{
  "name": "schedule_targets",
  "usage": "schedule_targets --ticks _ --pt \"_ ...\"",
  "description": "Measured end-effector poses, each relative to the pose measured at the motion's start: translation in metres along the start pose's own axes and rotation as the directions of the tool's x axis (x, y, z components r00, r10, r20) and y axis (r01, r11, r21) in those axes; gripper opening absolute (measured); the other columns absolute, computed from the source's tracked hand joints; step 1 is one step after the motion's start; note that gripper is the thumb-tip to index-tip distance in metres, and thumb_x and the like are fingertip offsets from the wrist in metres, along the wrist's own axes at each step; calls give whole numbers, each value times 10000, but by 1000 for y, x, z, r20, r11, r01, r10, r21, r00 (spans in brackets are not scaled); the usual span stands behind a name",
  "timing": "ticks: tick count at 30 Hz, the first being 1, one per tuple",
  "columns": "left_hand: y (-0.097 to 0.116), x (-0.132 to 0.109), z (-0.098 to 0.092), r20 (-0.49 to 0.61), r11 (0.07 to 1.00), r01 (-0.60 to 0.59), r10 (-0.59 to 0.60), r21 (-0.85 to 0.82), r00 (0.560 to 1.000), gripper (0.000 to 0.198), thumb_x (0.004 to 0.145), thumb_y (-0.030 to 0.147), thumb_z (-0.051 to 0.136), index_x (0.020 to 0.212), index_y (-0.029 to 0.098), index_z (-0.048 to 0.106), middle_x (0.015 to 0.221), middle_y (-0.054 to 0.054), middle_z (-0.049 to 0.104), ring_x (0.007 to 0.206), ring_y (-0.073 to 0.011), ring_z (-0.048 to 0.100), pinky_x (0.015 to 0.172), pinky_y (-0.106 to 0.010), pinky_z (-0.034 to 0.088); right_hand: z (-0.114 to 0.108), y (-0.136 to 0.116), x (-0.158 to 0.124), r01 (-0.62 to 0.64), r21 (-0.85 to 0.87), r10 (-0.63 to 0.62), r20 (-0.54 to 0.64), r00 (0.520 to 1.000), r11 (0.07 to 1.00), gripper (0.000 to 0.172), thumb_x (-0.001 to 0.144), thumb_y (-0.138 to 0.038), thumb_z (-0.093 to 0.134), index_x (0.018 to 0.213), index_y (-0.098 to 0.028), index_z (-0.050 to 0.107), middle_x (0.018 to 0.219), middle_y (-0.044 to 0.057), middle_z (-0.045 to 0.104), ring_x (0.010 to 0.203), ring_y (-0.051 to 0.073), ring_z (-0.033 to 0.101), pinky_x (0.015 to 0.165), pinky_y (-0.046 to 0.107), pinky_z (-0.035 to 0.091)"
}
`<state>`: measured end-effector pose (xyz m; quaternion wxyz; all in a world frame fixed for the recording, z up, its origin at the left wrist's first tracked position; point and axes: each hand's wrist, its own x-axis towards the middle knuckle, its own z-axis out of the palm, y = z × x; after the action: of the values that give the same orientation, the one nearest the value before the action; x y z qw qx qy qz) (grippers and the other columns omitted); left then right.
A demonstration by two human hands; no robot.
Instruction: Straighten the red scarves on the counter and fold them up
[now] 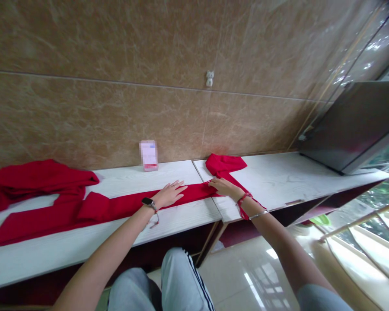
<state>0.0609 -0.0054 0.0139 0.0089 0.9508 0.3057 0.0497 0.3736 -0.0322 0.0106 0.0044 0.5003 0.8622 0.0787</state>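
Brown tiled wall (142, 110) | white table (188, 215) | red cloth (126, 205) lies lengthwise across the table's seam (197, 171) | left hand (170, 194) spread flat on it, right hand (226, 187) bent-fingered there, grip unclear | likely smoothing; next move calls for even edges

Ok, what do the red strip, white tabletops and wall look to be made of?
Red strip: cloth, matte; it lies in soft folds and creases.
White tabletops: probably board with a wood-look surface, low sheen; faint grain lines show.
Wall: stone or stone-look tile, fairly smooth; pale veining and straight joints fit either.
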Motion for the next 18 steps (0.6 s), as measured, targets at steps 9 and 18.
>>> schedule_targets --ticks 9,18 --pt "-3 11 36 -62 998 -45 48 35 997 418 929 340 322 1342 285 353 1441 -39 287 1308 -215 273 1025 -410 260 -29 17 8 -37 -4 37 -91 995 999 250 754 -41 439 897 -142 618 923 93 629 911 178 545 809 285 420" --pt "1 10 32 -93 999 -43 44 18 995 409 930 337 318 1334 295 362 1436 -32 299 1296 -194 300 1013 -380 267 -10 -11 28 218 85 -223 57 973 972 238 651 -77 504 835 -170 623 910 53 639 774 144 577 657 227 427"
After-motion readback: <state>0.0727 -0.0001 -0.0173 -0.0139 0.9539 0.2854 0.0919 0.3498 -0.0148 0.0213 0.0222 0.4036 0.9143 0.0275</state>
